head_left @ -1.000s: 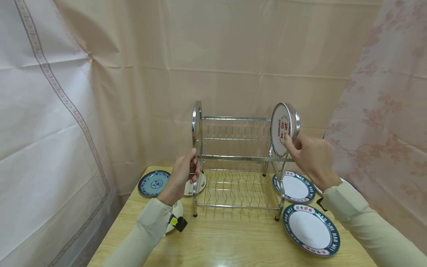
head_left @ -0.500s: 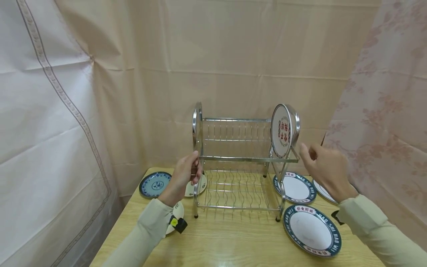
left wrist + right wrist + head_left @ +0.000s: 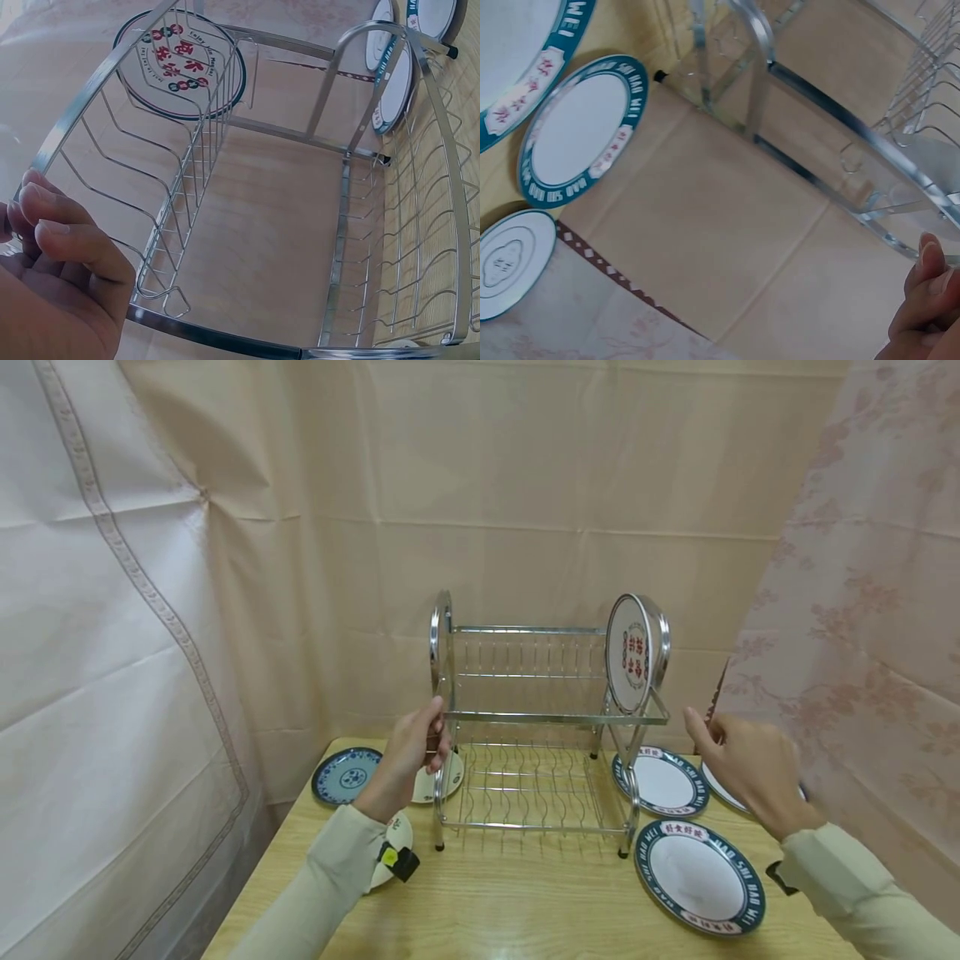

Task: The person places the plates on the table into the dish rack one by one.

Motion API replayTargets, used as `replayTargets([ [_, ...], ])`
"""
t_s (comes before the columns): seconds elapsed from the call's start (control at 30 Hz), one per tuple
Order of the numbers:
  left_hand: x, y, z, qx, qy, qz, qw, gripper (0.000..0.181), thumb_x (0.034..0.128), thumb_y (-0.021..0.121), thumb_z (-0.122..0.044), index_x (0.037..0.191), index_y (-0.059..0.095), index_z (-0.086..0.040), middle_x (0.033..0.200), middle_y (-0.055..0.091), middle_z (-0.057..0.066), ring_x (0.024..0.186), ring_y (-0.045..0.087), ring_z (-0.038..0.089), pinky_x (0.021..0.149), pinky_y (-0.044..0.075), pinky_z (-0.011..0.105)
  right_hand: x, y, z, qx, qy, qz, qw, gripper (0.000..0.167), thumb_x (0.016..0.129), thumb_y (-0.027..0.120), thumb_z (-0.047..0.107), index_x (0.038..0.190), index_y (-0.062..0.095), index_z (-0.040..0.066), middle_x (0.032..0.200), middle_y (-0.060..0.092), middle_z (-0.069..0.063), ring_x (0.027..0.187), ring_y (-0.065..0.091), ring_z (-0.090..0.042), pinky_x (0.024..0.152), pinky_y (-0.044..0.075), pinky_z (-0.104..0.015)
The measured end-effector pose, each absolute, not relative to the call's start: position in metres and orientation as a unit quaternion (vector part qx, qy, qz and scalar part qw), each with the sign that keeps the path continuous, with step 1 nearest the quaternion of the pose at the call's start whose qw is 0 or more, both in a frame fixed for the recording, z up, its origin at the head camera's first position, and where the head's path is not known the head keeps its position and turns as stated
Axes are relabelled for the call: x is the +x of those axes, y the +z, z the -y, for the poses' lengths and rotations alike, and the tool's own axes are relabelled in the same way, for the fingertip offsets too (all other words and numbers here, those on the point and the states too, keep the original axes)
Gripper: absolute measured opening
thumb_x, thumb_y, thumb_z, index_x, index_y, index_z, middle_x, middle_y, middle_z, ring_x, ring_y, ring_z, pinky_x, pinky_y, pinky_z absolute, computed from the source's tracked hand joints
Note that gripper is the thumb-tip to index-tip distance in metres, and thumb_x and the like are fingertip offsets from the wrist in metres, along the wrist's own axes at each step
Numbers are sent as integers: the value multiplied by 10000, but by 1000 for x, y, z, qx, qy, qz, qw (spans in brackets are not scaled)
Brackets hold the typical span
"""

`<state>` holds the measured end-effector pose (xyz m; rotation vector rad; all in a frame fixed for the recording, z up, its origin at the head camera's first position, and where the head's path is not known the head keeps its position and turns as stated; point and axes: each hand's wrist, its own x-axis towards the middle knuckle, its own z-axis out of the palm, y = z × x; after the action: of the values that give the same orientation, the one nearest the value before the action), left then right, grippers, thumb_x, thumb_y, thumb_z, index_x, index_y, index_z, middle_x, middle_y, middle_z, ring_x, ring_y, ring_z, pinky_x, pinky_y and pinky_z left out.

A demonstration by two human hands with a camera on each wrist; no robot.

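A two-tier metal dish rack (image 3: 536,718) stands on the wooden table (image 3: 495,893). My left hand (image 3: 411,747) holds the front left corner of its upper tier, its fingers (image 3: 82,247) curled at the rail. A white plate with red characters (image 3: 628,652) stands on edge at the upper tier's right end; the left wrist view shows its printed face (image 3: 176,64). Off the rack's right side hovers my right hand (image 3: 753,768), fingers loosely curled and thumb raised, with nothing in it. It is apart from the rack and plate.
Two green-rimmed plates (image 3: 701,877) (image 3: 663,781) and a white plate (image 3: 727,789) lie to the rack's right. On the left are a blue plate (image 3: 347,775) and two cream plates (image 3: 450,781) (image 3: 401,835), partly hidden by my left arm. Hanging cloth (image 3: 510,460) surrounds the table.
My right hand has let go of the upright plate and moved away to the right and down. The plate stays standing in the rack. My left hand has kept its place.
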<state>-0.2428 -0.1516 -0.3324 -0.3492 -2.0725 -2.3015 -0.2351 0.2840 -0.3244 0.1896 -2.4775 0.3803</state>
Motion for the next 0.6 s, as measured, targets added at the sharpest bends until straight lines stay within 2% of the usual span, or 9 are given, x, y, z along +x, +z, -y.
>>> replayTargets([
  [0.33,-245,-334,153,-137,-732,668,9,457,1090,437,-465,817,460,-99,667,535,23,490,434,112,472,359,222,-229,-339,-300,36,139,963,228,608,1066,406,555,772,656,84,600,558,-5,529,474,-208,496,328,-360],
  [0.6,-246,-336,154,-145,-728,670,7,460,1094,414,-471,830,445,-96,677,533,29,506,437,123,474,372,231,-226,-357,-312,13,121,969,214,626,1057,386,594,622,501,160,539,439,4,526,427,-214,493,274,-360],
])
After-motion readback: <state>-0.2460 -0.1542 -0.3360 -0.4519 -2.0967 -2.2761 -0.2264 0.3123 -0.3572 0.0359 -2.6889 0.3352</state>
